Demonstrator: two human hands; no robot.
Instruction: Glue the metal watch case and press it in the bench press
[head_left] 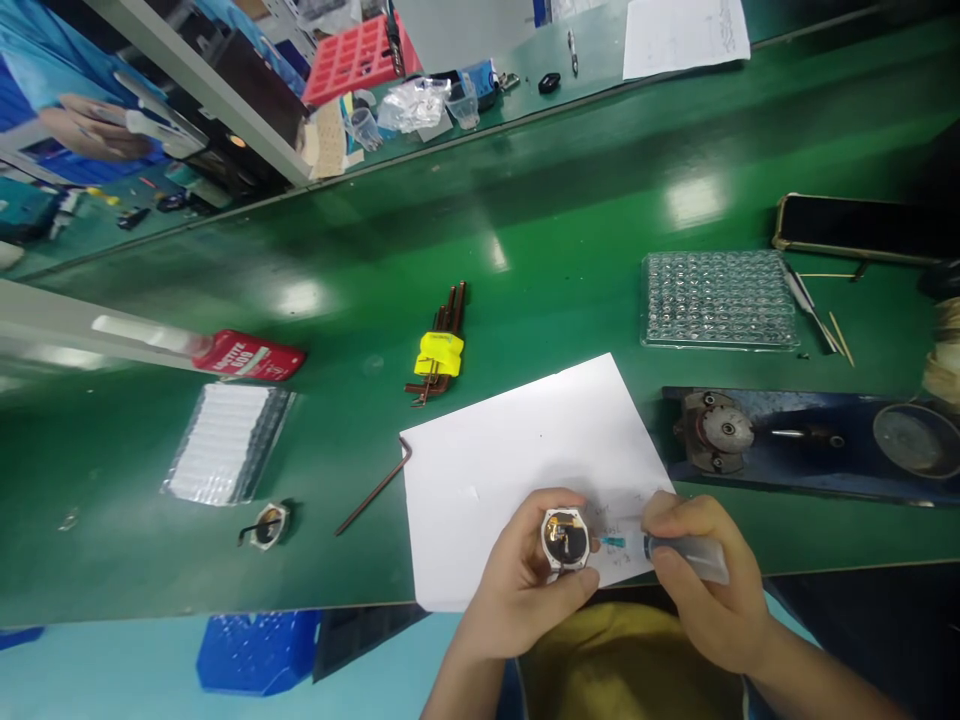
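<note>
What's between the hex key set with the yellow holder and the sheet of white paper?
In the head view, only bare green table separates the hex key set from the white paper; the loose hex key lies off left.

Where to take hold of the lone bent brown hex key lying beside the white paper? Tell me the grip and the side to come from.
Pinch the long straight shaft of the bent brown hex key near its middle, coming from straight above. It lies flat on the green table with bare surface on both sides; its short bent end sits close to the white paper sheet, so a grip there is more cramped.
</note>
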